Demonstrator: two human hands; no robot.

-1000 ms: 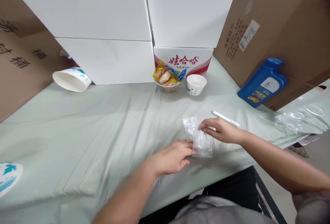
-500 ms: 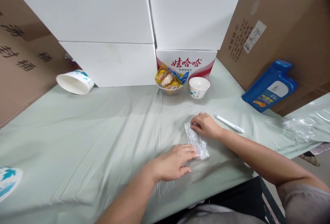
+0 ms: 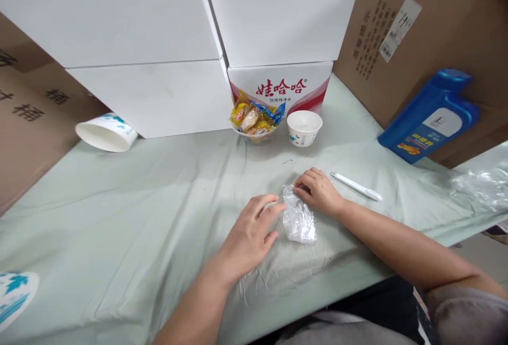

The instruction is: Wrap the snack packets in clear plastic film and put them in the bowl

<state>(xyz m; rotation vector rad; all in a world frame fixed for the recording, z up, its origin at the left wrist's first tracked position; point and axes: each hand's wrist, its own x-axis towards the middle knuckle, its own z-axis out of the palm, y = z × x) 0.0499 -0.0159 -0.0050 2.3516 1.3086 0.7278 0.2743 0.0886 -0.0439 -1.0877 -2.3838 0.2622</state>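
Observation:
A folded strip of clear, crinkled plastic wrap (image 3: 300,224) lies on the green cloth. My right hand (image 3: 317,189) has curled fingers closed on its upper end. Just left of the wrap is my left hand (image 3: 254,226), its fingers apart and holding nothing; the fingertips come close to the wrap's left edge. Beyond my right forearm lies a white pen-like stick (image 3: 356,186).
At the back stand a bowl of wrapped snacks (image 3: 256,120) and a paper cup (image 3: 304,129), before stacked white boxes (image 3: 146,99). A blue bottle (image 3: 431,117) leans by the right carton (image 3: 428,22). Another paper cup (image 3: 106,132) lies sideways at left.
My left hand has come off the plastic wrap and moved left and up, fingers spreading. The wrap looks looser and more bunched. My right hand stays on its upper end.

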